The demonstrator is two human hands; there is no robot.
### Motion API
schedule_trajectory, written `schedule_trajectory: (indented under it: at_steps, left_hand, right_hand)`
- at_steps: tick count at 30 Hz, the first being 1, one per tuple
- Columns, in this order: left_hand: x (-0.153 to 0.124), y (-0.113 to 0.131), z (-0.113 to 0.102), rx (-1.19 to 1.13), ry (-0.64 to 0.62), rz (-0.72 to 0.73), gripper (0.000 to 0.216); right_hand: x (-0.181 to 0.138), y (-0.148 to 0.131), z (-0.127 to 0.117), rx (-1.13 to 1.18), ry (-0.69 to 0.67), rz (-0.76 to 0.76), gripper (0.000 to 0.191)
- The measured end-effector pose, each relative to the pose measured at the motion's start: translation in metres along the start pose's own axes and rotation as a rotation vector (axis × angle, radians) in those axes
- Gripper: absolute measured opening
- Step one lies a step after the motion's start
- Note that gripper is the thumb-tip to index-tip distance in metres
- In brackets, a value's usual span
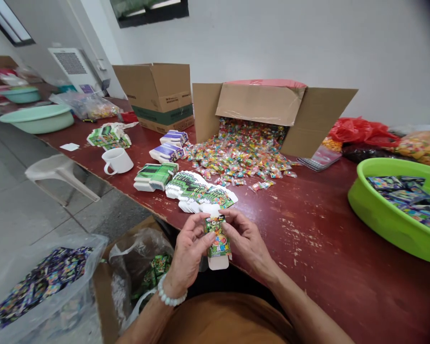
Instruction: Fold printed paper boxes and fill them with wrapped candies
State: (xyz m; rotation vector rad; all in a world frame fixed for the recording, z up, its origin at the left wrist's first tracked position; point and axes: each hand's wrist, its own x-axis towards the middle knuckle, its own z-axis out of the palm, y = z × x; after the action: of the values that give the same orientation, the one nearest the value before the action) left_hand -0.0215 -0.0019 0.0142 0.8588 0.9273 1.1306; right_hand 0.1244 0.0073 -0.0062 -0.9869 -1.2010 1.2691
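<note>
Between my two hands, over the table's front edge, is a small green printed candy box [218, 239] with white flaps standing out at its top and bottom. My left hand [191, 248] grips its left side with thumb and fingers, a pale bead bracelet on the wrist. On the other side, my right hand [245, 236] pinches the upper right edge. Just beyond lies a fanned row of flat green cartons [197, 188]. A stack of green cartons [155, 176] sits to its left, with purple cartons [168, 152] behind. Farther back, wrapped candies [236, 155] spill across the table.
An open cardboard box [261, 102] lies behind the candies, beside another carton [165, 100]. A white mug [117, 161] stands near the left edge. At right is a green basin [390, 229] of packets. Below left are a packet-filled bag [50, 282] and a white stool [57, 167].
</note>
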Motion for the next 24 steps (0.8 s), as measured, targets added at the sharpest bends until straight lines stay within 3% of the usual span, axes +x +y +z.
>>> schedule_trajectory:
  at_steps: [2,8,11,14,17,19,21,24]
  left_hand:
    - [0.0,0.0,0.0,-0.001,-0.018,-0.027,0.04]
    - [0.003,-0.008,0.0,0.154,-0.009,0.017,0.023]
    - [0.005,-0.009,-0.002,0.236,-0.031,0.072,0.019]
    - [0.005,-0.007,-0.001,0.186,-0.029,0.1,0.02]
    - [0.004,-0.006,0.001,-0.003,-0.013,-0.027,0.034]
    - [0.003,-0.005,0.002,-0.074,-0.092,-0.168,0.036]
    - [0.003,-0.006,0.003,-0.099,-0.169,-0.297,0.038]
    - [0.005,-0.008,0.003,-0.133,-0.133,-0.439,0.045]
  right_hand:
    - [0.005,-0.006,-0.006,-0.009,-0.021,0.018,0.023]
    - [0.021,-0.007,-0.021,-0.039,-0.043,0.074,0.025]
    - [0.022,-0.004,-0.026,-0.027,-0.14,0.05,0.029]
    - [0.02,-0.006,-0.027,-0.168,-0.184,-0.042,0.017]
    - [0.016,-0.01,-0.026,-0.229,-0.118,-0.168,0.016]
    - [0.014,-0.012,-0.026,-0.256,-0.109,-0.206,0.015]
    - [0.012,-0.013,-0.026,-0.325,-0.156,-0.247,0.014]
    - [0.012,-0.013,-0.024,-0.355,-0.238,-0.225,0.018]
